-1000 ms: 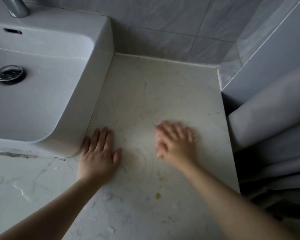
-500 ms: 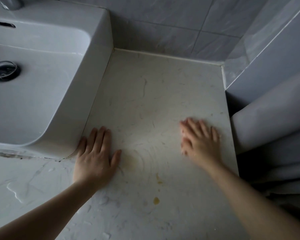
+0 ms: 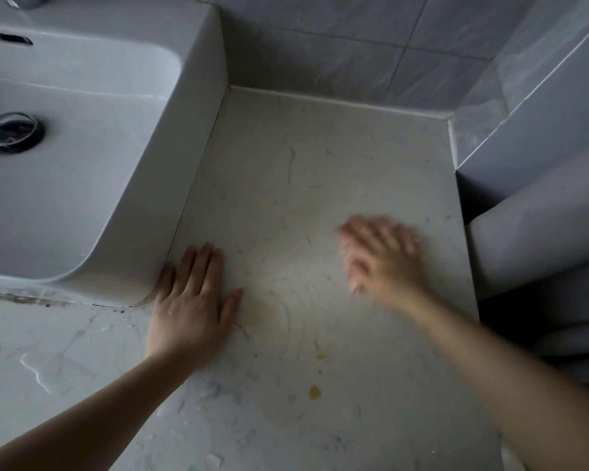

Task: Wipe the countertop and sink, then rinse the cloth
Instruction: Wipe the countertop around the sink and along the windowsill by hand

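Resting flat at lower centre, the open left hand [image 3: 191,311] touches the sink [image 3: 191,130] on the countertop [image 3: 320,171]. The blurred right hand [image 3: 381,260], centre right, looks open too.

**Pale stone countertop, wet and marked**

Your countertop [image 3: 320,185] is a pale, veined slab. The white sink [image 3: 198,164] sits on its left part, with dark grime [image 3: 24,297] along the basin's near base. Your left hand [image 3: 191,307] lies flat on the slab, fingers straight, just beside the sink's near right corner. Your right hand [image 3: 381,260] is over the right part, blurred, fingers spread; you cannot tell whether it touches. Near you, between your arms, lies 1 yellow spot [image 3: 314,392], with fainter yellow marks [image 3: 320,355] just beyond it. Water drops [image 3: 34,372] stand at the near left, and thin dark strands [image 3: 291,161] cross the middle.
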Motion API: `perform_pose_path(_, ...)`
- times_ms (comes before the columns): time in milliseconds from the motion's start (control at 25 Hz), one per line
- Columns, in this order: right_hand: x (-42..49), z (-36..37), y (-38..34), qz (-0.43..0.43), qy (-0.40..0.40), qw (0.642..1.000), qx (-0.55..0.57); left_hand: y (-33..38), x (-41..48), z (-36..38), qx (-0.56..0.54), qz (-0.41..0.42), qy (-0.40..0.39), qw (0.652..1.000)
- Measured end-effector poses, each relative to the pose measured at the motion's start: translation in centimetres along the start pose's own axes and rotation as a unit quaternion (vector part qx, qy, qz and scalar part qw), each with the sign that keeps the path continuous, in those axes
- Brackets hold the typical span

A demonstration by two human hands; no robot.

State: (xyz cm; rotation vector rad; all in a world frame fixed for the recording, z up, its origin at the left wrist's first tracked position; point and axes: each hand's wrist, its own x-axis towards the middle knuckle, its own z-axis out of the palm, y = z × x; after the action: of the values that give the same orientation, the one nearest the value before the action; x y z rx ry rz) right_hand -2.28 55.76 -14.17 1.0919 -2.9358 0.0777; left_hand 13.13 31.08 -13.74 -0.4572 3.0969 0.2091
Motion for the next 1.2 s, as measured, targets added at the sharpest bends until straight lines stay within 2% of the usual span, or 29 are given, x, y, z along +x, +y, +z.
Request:
perform_pose_path(80,3.5,-0.9,3.7,0.202,-0.033,0.978,0.043,0.0,0.1,0.1,-0.006,0.000,0.005,1.000)
perform_pose_path(120,4.8,-1.0,3.1,0.254,-0.047,0.964,0.067,0.0,0.1,0.1,-0.007,0.001,0.009,1.000)
perform_pose_path(160,5.0,-1.0,1.0,0.251,-0.042,0.964,0.077,-0.1,0.1,0.2,-0.007,0.003,0.013,1.000)
perform_pose_path(200,4.1,-0.6,-2.1,0.199,-0.004,0.979,0.053,-0.2,0.0,0.3,-0.005,0.004,0.022,1.000)
perform_pose_path(280,-0.5,-0.4,-8.4,0.038,0.015,0.997,0.058,-0.3,-0.1,0.5,0.001,0.011,0.032,0.999)
perform_pose_path(320,-3.1,-0.2,-9.9,-0.029,0.004,0.997,0.066,-0.4,-0.1,0.6,0.002,0.015,0.029,0.999)
perform_pose_path(400,-5.0,-0.4,-8.7,-0.071,-0.015,0.996,0.043,-0.6,0.1,0.6,0.002,0.028,0.016,0.999)
perform_pose_path(480,-3.5,0.0,-5.3,0.030,0.024,0.999,-0.007,-1.3,-0.1,0.2,0.011,0.069,-0.004,0.998)
perform_pose_path(560,-1.4,-0.7,-3.3,0.201,0.019,0.979,0.019,-2.9,-1.1,-0.2,0.024,0.135,-0.021,0.990)
perform_pose_path(600,-0.4,-0.8,-4.1,0.263,0.011,0.964,0.046,-3.8,-1.7,-0.3,0.025,0.165,-0.024,0.986)
perform_pose_path(640,0.4,-0.7,-6.1,0.287,0.012,0.956,0.053,-4.8,-2.3,-0.5,0.026,0.193,-0.026,0.980)
perform_pose_path(680,0.9,-0.7,-9.1,0.267,0.020,0.962,0.049,-5.7,-2.7,-0.6,0.025,0.219,-0.026,0.975)
perform_pose_path(760,0.5,-0.4,-15.2,0.133,0.032,0.989,0.059,-7.4,-3.2,-0.9,0.029,0.259,-0.024,0.965)
perform_pose_path(800,-0.1,0.1,-16.8,0.058,0.030,0.996,0.057,-8.1,-3.3,-1.0,0.032,0.274,-0.025,0.961)
perform_pose_path(880,-1.5,0.3,-16.2,0.000,0.003,0.999,0.044,-9.8,-3.4,-1.3,0.036,0.306,-0.025,0.951)
perform_pose_path(960,-2.4,0.3,-12.6,0.071,0.000,0.997,0.012,-11.9,-4.0,-1.5,0.036,0.332,-0.031,0.942)
perform_pose_path(1080,-1.2,-0.6,-10.5,0.305,-0.011,0.952,0.036,-14.3,-5.1,-2.0,0.010,0.330,-0.016,0.944)
perform_pose_path(1120,0.0,-0.6,-12.6,0.332,-0.009,0.942,0.037,-14.8,-5.4,-2.0,-0.012,0.315,0.004,0.949)
perform_pose_path(1160,0.8,-0.6,-15.6,0.304,0.002,0.952,0.042,-15.0,-5.8,-2.0,-0.036,0.284,0.025,0.958)
perform_pose_path(1200,1.4,-0.4,-19.0,0.237,0.010,0.970,0.055,-15.0,-6.0,-2.0,-0.055,0.237,0.048,0.969)
